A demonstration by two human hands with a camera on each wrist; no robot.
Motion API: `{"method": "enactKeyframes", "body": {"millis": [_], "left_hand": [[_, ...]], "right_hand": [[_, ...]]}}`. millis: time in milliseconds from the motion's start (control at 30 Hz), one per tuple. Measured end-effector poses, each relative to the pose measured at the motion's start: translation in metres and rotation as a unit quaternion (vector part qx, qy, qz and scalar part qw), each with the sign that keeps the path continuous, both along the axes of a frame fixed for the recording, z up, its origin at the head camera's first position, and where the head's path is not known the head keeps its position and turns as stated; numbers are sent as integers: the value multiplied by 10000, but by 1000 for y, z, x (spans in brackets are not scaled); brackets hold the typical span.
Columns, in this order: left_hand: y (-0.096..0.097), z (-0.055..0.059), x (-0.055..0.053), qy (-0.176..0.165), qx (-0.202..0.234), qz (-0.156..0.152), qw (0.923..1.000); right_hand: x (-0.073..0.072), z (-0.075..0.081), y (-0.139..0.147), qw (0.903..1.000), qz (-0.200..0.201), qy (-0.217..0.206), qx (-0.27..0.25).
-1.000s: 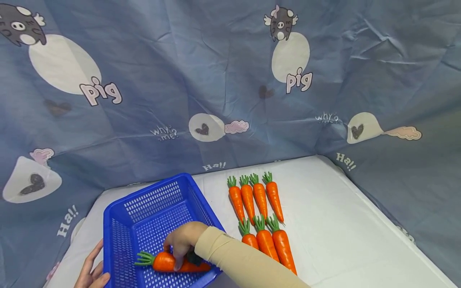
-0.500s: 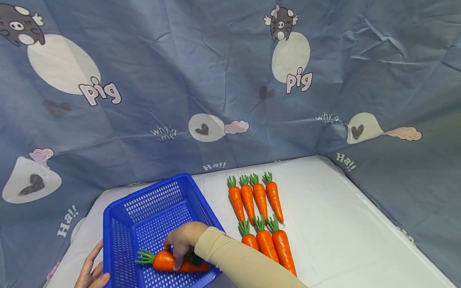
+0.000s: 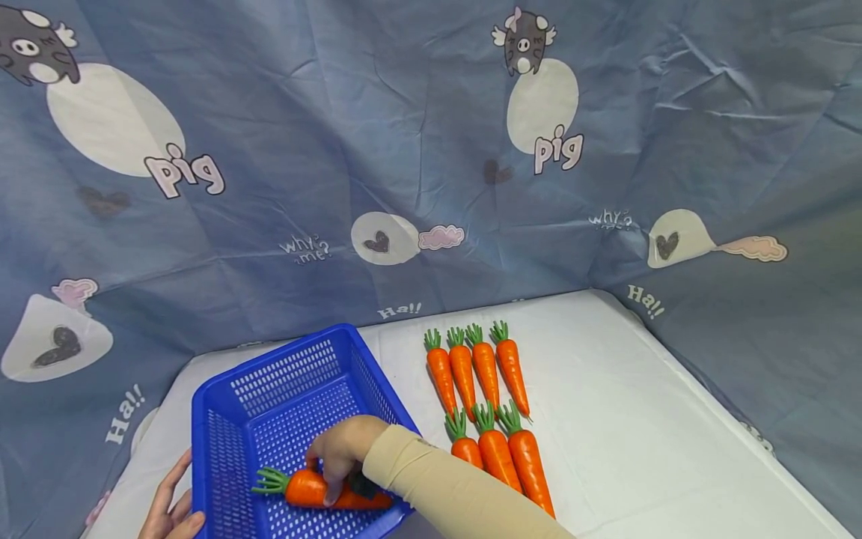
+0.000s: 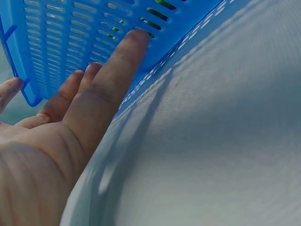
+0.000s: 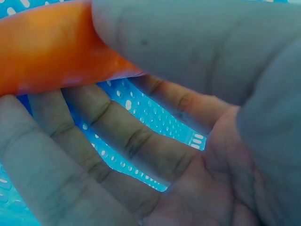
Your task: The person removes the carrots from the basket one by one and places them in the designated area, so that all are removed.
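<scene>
Inside the blue plastic basket [image 3: 289,370], my right hand [image 3: 346,453] grips an orange carrot [image 3: 306,490] with green stalks pointing left. Its thumb and fingers close round the carrot body [image 5: 51,44] in the right wrist view; the basket floor shows between the fingers. My left hand [image 3: 168,505] lies along the outside of the basket's left wall. Seen from the left wrist, its fingers [image 4: 110,77] are fairly straight and touch the slotted wall [image 4: 80,33]. Green bits show through the slots.
Right of the basket, carrots lie on the white tabletop [image 3: 646,419] in two rows: a back row [image 3: 485,374] and a front row [image 3: 498,457] partly covered by my right sleeve [image 3: 465,483]. A blue printed cloth [image 3: 431,172] hangs behind and at the sides.
</scene>
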State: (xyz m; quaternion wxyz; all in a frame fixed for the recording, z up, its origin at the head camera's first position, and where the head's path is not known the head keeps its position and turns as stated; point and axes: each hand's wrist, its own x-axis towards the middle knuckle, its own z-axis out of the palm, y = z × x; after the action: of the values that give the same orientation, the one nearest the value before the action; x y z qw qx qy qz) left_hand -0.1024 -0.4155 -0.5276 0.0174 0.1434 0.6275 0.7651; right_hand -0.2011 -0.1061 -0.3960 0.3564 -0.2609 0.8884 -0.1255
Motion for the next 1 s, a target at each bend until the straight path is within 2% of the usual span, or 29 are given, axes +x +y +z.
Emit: {"method": "enactKeyframes", "body": {"millis": [133,267,500,600,700,833,900,1000], "left_hand": [[-2,-1,1,-21,73,-85,9999],[-2,0,2,49,142,-174,9997],[1,3,3,313,191,-262,9990],[3,4,3,370,91,-230,9990],[4,5,2,401,22,-271,9988],[4,6,2,355,-35,-353,9987],[3,6,1,335,-92,-317,9989],[3,5,1,352,-48,-338,9988]], "right_hand": [[0,0,-1,10000,97,11,18],[-1,1,-3,9998,112,-164,35],[-9,3,-1,9978,652,-95,-103],[-12,4,2,9976,662,-110,-178],[-16,8,7,9972,704,-7,-264],[-22,12,16,9951,825,334,-420],[-23,14,21,9949,758,413,-519],[-24,17,28,9957,514,211,-735]]}}
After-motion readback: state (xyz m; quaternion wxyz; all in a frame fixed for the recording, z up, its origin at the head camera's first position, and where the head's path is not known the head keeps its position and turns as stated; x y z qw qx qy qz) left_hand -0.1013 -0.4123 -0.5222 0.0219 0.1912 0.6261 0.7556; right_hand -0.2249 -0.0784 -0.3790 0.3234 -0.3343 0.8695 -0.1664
